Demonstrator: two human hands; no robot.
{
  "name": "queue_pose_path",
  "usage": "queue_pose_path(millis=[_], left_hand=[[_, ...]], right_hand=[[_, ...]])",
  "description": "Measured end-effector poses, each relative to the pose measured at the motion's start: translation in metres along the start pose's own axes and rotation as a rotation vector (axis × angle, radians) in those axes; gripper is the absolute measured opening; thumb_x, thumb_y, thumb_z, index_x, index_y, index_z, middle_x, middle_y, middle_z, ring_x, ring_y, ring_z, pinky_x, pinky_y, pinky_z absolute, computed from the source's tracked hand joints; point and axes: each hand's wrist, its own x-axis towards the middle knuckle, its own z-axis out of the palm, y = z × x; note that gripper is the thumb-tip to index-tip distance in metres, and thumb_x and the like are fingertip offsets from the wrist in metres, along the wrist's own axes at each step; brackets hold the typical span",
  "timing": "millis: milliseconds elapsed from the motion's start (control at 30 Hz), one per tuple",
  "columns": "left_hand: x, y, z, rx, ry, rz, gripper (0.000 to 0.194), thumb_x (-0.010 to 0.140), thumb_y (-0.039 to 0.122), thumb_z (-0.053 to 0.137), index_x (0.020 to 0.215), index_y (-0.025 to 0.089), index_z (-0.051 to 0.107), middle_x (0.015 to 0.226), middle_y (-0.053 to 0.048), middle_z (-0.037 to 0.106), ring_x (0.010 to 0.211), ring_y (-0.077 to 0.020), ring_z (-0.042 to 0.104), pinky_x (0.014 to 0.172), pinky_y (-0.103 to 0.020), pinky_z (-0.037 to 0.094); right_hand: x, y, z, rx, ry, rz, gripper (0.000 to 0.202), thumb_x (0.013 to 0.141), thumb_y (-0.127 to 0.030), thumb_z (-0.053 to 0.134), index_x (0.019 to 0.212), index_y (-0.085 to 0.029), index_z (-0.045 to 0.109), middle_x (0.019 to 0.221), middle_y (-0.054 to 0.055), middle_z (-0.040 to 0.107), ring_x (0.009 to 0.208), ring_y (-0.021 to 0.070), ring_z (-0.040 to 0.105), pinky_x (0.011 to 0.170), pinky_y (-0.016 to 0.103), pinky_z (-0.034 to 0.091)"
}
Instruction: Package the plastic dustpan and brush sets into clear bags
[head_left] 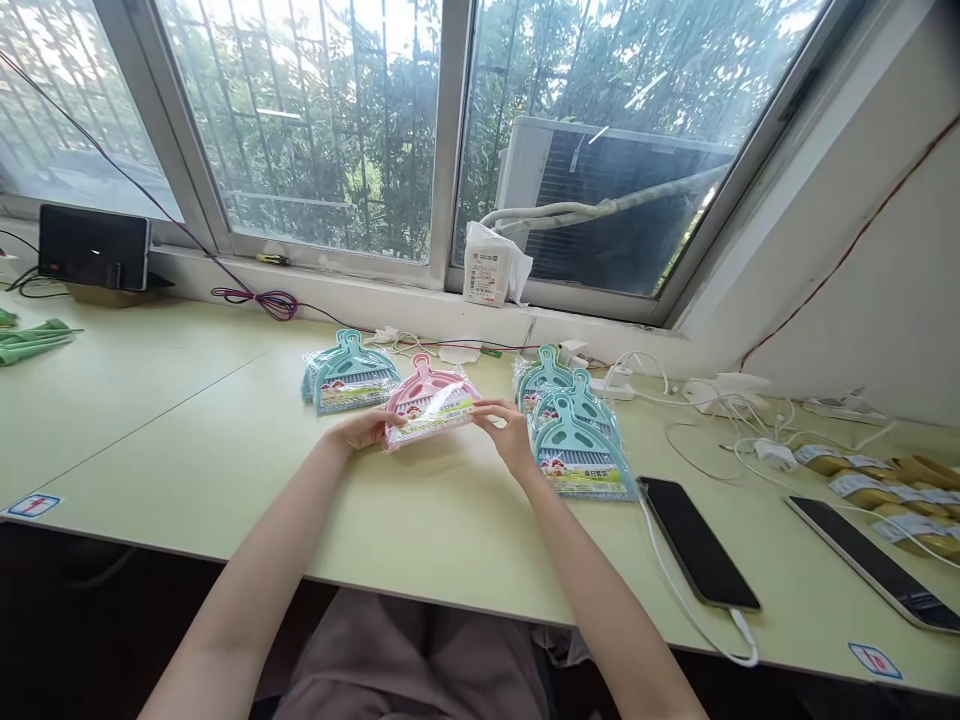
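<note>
A pink dustpan-and-brush set (pixel 435 403) in clear wrap is held between both hands, its handle loop pointing away from me. My left hand (pixel 364 430) grips its left lower edge, and my right hand (pixel 504 430) pinches its right edge. Behind and left of it lies a teal wrapped set (pixel 351 385), with another partly under it. To the right, beyond my right hand, several teal wrapped sets (pixel 583 465) lie overlapping in a row.
On the right are a black phone (pixel 697 540) with a white cable, a tablet (pixel 877 560) and yellow-brown bundles (pixel 900 490). Chargers and cables run along the windowsill. A dark screen (pixel 94 247) and green cloth (pixel 37 342) are at the left. The table edge (pixel 450 598) is near me.
</note>
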Motion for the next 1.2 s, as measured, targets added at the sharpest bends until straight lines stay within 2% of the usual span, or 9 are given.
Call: queue_pose_path(millis=[67,200,367,500,700,867,1033,1133,1200], left_hand=[[0.000,0.000,-0.001,0.027,-0.044,-0.043,0.033,0.065,0.020,0.077,0.095,0.012,0.067,0.079,-0.009,0.071,0.054,-0.0161,0.064,0.048,-0.028,0.057],[-0.001,0.002,0.000,0.074,-0.078,-0.087,0.032,0.063,0.023,0.079,0.092,0.015,0.068,0.078,-0.009,0.072,0.056,-0.0175,0.065,0.049,-0.028,0.057],[-0.001,0.003,0.001,0.140,-0.125,-0.111,0.031,0.066,0.025,0.078,0.092,0.011,0.068,0.074,-0.010,0.072,0.051,-0.0185,0.066,0.042,-0.025,0.053],[0.002,0.001,0.000,0.138,-0.151,-0.110,0.033,0.068,0.025,0.077,0.097,0.010,0.068,0.079,-0.012,0.073,0.054,-0.0202,0.068,0.040,-0.023,0.052],[0.004,0.002,0.004,0.168,-0.162,-0.151,0.031,0.070,0.025,0.077,0.095,0.009,0.067,0.070,-0.010,0.072,0.051,-0.0164,0.067,0.044,-0.019,0.054],[0.004,0.005,0.010,0.183,-0.176,-0.137,0.029,0.070,0.023,0.077,0.092,0.008,0.067,0.067,-0.009,0.072,0.047,-0.0143,0.064,0.041,-0.018,0.052],[0.007,0.003,0.012,0.159,-0.120,-0.098,0.023,0.068,0.018,0.077,0.086,0.009,0.067,0.066,-0.008,0.071,0.046,-0.0127,0.062,0.040,-0.018,0.052],[0.006,0.003,0.015,0.142,-0.098,-0.107,0.020,0.066,0.017,0.077,0.083,0.010,0.067,0.067,-0.007,0.072,0.046,-0.0118,0.062,0.040,-0.017,0.051],[0.004,0.004,0.017,0.137,-0.103,-0.114,0.020,0.066,0.018,0.077,0.082,0.010,0.068,0.068,-0.008,0.072,0.047,-0.0125,0.063,0.039,-0.016,0.050]], right_hand=[[0.001,0.001,-0.001,-0.009,0.038,0.023,0.004,0.080,-0.032,0.072,0.082,-0.031,0.075,0.102,0.003,0.073,0.102,0.0246,0.062,0.099,0.044,0.040],[-0.001,0.000,0.003,-0.168,0.131,0.061,0.007,0.080,-0.032,0.072,0.076,-0.027,0.072,0.119,0.004,0.069,0.119,0.0272,0.054,0.111,0.052,0.025],[-0.005,-0.003,0.008,-0.206,0.065,-0.027,0.012,0.088,-0.026,0.061,0.076,-0.027,0.065,0.090,0.000,0.074,0.110,0.0237,0.062,0.117,0.055,0.006],[-0.006,-0.002,0.008,-0.259,0.069,-0.050,0.017,0.089,-0.021,0.055,0.076,-0.027,0.065,0.081,-0.001,0.072,0.104,0.0220,0.064,0.117,0.053,0.010],[-0.006,0.001,0.004,-0.295,0.118,-0.082,0.016,0.089,-0.026,0.059,0.081,-0.029,0.072,0.083,-0.003,0.075,0.100,0.0213,0.065,0.116,0.054,0.012],[-0.007,0.000,0.000,-0.392,0.242,-0.106,0.011,0.086,-0.032,0.066,0.082,-0.032,0.076,0.112,0.001,0.068,0.112,0.0230,0.056,0.111,0.051,0.023],[-0.006,0.007,0.001,-0.371,0.278,-0.029,0.011,0.084,-0.034,0.068,0.080,-0.027,0.076,0.115,0.006,0.058,0.116,0.0244,0.051,0.108,0.049,0.030],[-0.005,0.013,0.002,-0.282,0.245,0.029,0.013,0.082,-0.035,0.070,0.078,-0.024,0.076,0.112,0.008,0.055,0.115,0.0244,0.051,0.106,0.048,0.034],[-0.005,0.016,0.002,-0.163,0.200,0.096,0.016,0.081,-0.037,0.071,0.078,-0.022,0.075,0.112,0.008,0.054,0.113,0.0237,0.053,0.100,0.044,0.043]])
